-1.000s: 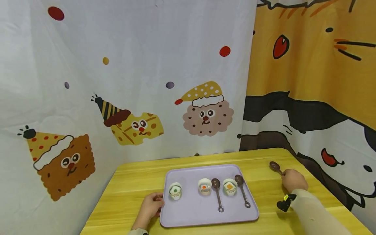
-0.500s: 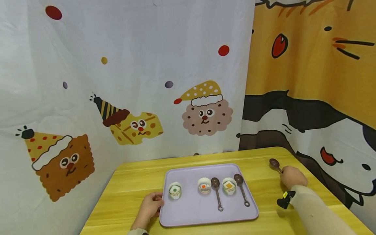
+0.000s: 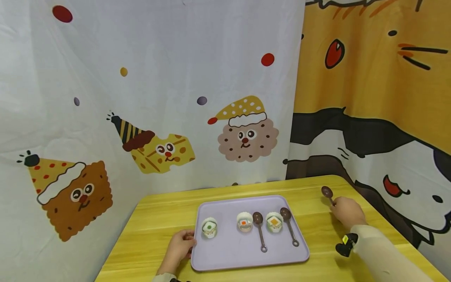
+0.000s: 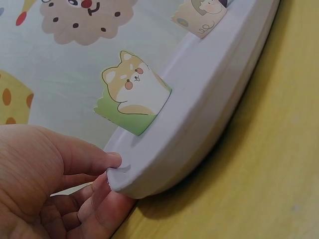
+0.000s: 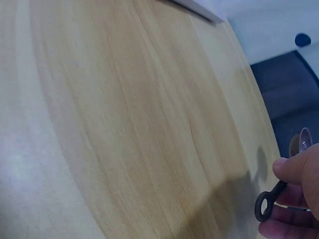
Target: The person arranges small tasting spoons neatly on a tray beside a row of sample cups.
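My left hand (image 3: 181, 246) grips the left rim of the lavender tray (image 3: 225, 254); the left wrist view has the thumb above the rim and fingers beneath it. To the right of the tray, my right hand (image 3: 349, 212) holds a brown spoon (image 3: 327, 192) by its handle, bowl pointing away. The ring end of that handle (image 5: 264, 205) sticks out below the thumb in the right wrist view. On the tray stand three paper cups: one with a green topping (image 3: 210, 228), one with red (image 3: 244, 222), one with orange (image 3: 274, 222). Two brown spoons (image 3: 258, 218) (image 3: 285, 214) lie beside the right-hand cups.
The tray sits on a yellow wood-grain table (image 3: 148, 219). A white curtain with cartoon figures (image 3: 165, 152) hangs behind it, and an orange-and-black printed curtain (image 3: 352, 98) borders the right side.
The spoon in my right hand has tilted slightly, and its bowl has shifted a little up and left. The left hand keeps its hold on the tray; the head view has drifted slightly.
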### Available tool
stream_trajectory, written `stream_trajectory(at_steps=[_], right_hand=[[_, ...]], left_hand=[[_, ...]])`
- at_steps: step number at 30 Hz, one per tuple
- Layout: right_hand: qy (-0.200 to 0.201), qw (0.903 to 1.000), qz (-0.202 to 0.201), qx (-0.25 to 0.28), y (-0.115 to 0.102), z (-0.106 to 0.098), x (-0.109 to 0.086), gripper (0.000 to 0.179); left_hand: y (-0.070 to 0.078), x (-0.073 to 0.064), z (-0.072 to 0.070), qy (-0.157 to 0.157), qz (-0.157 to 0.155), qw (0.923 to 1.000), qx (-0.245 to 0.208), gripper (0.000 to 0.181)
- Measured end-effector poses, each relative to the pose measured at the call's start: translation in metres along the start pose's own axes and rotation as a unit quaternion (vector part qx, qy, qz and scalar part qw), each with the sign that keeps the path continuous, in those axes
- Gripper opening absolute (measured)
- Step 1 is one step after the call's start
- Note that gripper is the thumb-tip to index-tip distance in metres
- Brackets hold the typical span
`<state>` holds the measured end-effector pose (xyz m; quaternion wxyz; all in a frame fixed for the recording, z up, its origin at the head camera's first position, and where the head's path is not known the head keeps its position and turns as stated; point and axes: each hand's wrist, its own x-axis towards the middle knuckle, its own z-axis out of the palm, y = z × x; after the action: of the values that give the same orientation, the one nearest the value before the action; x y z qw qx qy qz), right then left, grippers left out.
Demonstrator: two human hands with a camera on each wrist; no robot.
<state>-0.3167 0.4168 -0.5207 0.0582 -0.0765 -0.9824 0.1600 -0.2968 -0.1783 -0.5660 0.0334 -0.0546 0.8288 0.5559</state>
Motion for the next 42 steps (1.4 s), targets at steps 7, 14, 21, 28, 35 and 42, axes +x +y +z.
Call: stream_trajectory(at_steps=[7,14,21,28,35,42], right_hand=[[-0.014,0.9999,-0.002,0.002,-0.014,-0.005,-0.007,0.019],[-0.011,0.9999,-0.011,0.009,-0.025,-0.007,-0.013,0.022],[-0.018,0.9996,-0.023,0.005,-0.046,-0.016,-0.022,0.019],[-0.001,0.9987,-0.052,-0.002,-0.062,-0.019,-0.03,0.02],[0.021,0.9965,-0.08,-0.007,-0.083,-0.018,-0.04,0.021],[0.035,0.9944,-0.099,-0.009,-0.104,-0.017,-0.047,0.021]], left_hand=[[-0.001,0.001,0.0,0.002,0.003,1.0,0.0,0.037],[0.0,-0.001,0.0,-0.002,0.005,1.0,-0.006,0.037],[0.0,-0.001,0.0,-0.001,0.008,0.9999,-0.009,0.037],[-0.002,-0.001,0.0,0.001,0.014,0.9999,-0.007,0.036],[-0.004,-0.001,0.001,-0.001,0.018,0.9998,-0.013,0.036],[-0.004,0.0,0.001,0.001,0.016,0.9998,-0.011,0.035]])
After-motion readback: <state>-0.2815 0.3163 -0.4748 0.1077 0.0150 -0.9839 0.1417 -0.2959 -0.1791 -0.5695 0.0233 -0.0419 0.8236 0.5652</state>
